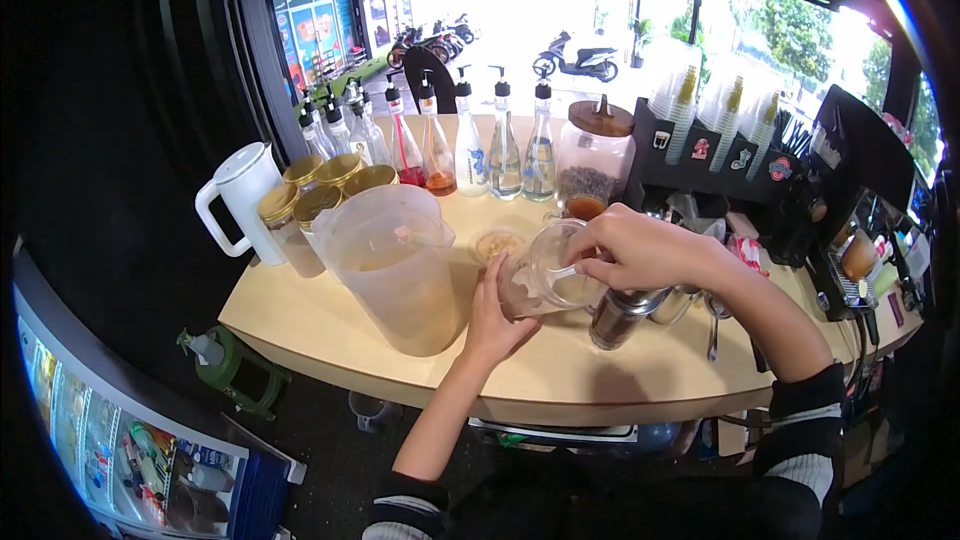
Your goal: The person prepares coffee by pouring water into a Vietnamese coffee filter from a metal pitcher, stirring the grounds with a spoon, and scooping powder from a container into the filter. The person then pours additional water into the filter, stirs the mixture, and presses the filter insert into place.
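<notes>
A clear, wide-mouthed jar (518, 288) is tilted over the counter, its opening turned toward the right. My left hand (492, 322) is wrapped around its lower side. At the jar's mouth, my right hand (640, 252) has its fingers pinched together and pointing inside; whatever they grip is mostly hidden. Pale contents show through the jar's wall. Behind it stands a small tub (499, 243) of light brown bits. Left of my left hand is a large frosted pitcher (395, 275) with yellowish liquid in its lower part. A metal shaker (625, 320) stands below my right hand.
Pump bottles (503, 155) line the counter's back, with gold-lidded jars (318, 202) and a white jug (243, 202) at left. A wooden-lidded jar (597, 155), stacked cups (722, 105) and a dark monitor (850, 155) stand at right. The counter's curved front edge (600, 408) is near me.
</notes>
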`<state>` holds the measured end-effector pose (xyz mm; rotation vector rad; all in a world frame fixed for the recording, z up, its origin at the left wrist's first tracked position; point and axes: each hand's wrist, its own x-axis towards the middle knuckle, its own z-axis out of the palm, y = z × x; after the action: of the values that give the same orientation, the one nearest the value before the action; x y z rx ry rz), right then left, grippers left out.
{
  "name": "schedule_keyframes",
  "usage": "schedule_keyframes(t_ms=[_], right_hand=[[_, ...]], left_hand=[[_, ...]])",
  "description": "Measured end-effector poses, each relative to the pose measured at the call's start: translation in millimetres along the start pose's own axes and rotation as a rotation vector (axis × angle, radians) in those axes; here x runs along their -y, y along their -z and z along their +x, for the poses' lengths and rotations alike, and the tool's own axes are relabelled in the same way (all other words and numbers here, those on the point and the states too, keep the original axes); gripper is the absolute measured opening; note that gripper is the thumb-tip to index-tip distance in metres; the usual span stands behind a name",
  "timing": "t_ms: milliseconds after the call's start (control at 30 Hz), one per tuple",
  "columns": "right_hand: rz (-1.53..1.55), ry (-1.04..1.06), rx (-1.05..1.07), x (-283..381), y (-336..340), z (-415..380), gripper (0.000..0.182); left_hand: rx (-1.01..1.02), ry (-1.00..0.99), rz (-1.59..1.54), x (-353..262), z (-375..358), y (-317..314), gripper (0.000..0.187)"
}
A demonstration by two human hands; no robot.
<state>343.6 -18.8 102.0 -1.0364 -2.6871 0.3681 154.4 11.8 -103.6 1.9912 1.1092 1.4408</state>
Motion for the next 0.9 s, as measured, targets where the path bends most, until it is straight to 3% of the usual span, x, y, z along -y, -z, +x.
schedule_keyframes(t_ms=[300,367,467,567,733,800,900], right_hand=[[0.169,-0.041,0.023,-13.7,1.5,-5.6,0.019],[0.434,-0.21,0.021,-21.4,3.1,-8.7,0.018],[0.576,-0.157,-0.073,-27.4,6.3,-15.7,0.018],[0.569,-0.313,-0.075,-24.1,17.1,-25.7,0.018],[0.645,-0.325,-0.2,-39.7,24.9,-44.3,0.019],[0.635,-0.426,-0.226,-40.7,34.0,-56.4,0.02],[0.609,-0.396,-0.294,-47.8,42.8,-78.7,0.022]], left_hand=[[-0.034,-0.053,-0.017,3.1,0.4,-1.3,0.1],[-0.045,-0.034,-0.032,2.2,0.2,-2.2,0.1],[-0.045,0.031,-0.036,-5.0,-0.2,-1.4,0.1],[-0.05,0.063,-0.002,-3.6,-0.7,-2.9,0.102],[-0.066,0.04,0.064,1.8,1.7,-3.4,0.105],[-0.036,0.151,0.147,-0.3,1.0,-4.1,0.109],[-0.095,0.173,0.095,25.2,-0.2,-12.1,0.104]])
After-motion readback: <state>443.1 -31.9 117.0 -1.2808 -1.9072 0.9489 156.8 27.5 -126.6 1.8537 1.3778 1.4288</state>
